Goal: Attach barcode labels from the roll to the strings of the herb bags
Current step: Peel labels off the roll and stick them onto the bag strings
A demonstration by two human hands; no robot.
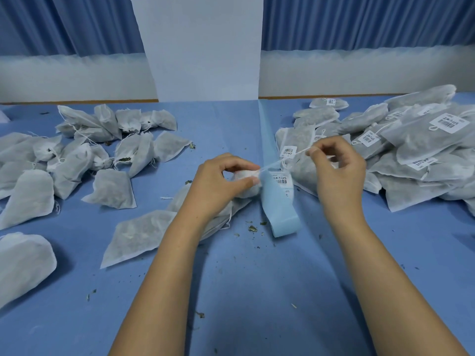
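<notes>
Left hand grips bag — right hand fingers pinch string.

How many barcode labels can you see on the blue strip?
1. The label lies on the blue strip, below the string pulled between the left hand, gripping a herb bag, and the right hand. More may be hidden further up.

Packing workroom: blue-covered table, heaped herb bags, barcode labels.
</notes>
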